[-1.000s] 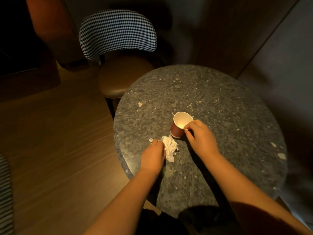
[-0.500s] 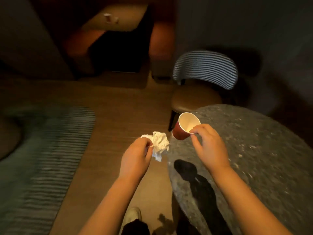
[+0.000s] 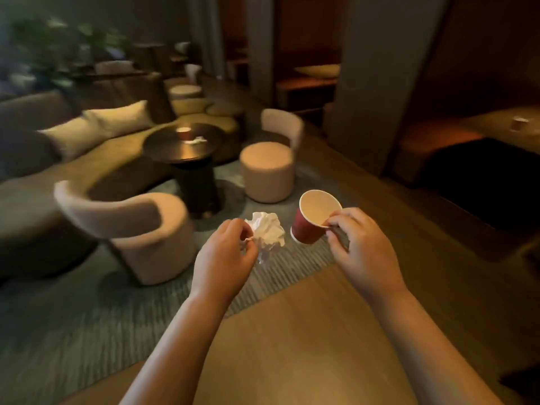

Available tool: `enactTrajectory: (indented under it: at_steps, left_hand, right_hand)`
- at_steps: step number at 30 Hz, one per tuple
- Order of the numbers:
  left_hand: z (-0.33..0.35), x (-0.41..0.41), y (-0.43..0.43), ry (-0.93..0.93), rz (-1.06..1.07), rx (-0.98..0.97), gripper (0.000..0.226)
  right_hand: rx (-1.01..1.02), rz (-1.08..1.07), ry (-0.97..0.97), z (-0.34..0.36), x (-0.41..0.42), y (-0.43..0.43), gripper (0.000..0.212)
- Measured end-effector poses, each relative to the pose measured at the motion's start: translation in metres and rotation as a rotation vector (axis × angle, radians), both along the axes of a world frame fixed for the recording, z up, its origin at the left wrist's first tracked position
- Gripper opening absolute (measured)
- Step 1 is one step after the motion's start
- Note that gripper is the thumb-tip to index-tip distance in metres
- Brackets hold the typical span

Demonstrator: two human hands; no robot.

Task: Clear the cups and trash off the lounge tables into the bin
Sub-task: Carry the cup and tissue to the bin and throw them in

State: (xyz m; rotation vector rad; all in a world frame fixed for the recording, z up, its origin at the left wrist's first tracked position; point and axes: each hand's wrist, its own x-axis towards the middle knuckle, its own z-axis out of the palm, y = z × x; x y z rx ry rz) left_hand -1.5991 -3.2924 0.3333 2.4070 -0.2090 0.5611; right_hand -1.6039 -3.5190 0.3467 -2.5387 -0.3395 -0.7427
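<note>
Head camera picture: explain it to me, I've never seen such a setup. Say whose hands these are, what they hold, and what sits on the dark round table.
No machine here. The camera is worn on a person's head and looks forward and down, so both bare arms are that person's own. The left hand holds a crumpled white napkin; the right hand pinches the rim of a tilted red paper cup with its fingers. Ahead, the dark round table bears another cup and a white scrap beside it.

We see a dim, warm amber room, with a soft sheen on the round table [image 3: 175, 152] at ten o'clock. Motion blur smears the plants [image 3: 58, 39] at eleven, and the frame's edges bow.
</note>
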Motion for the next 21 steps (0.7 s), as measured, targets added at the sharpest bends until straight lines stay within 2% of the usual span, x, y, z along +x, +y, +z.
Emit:
enactTrajectory:
  at_steps: [4, 9, 16, 21]
  left_hand:
    - [-0.004, -0.025, 0.180, -0.046, 0.274, -0.007, 0.010]
    - [-0.011, -0.068, 0.364, -0.037, 0.618, 0.025, 0.010]
    - [-0.013, -0.110, 0.521, 0.015, 0.883, 0.065, 0.006]
    - [-0.022, -0.103, 0.616, 0.025, 1.013, 0.041, 0.006]
  right_hand:
    - [-0.028, 0.301, 0.007, -0.004, 0.031, 0.186, 0.026]
    - [-0.060, 0.603, 0.025, -0.013, 0.042, 0.395, 0.023]
    - [-0.043, 0.824, 0.058, -0.016, 0.062, 0.589, 0.020]
    - [-0.063, 0.968, 0.109, -0.033, 0.094, 0.706, 0.022]
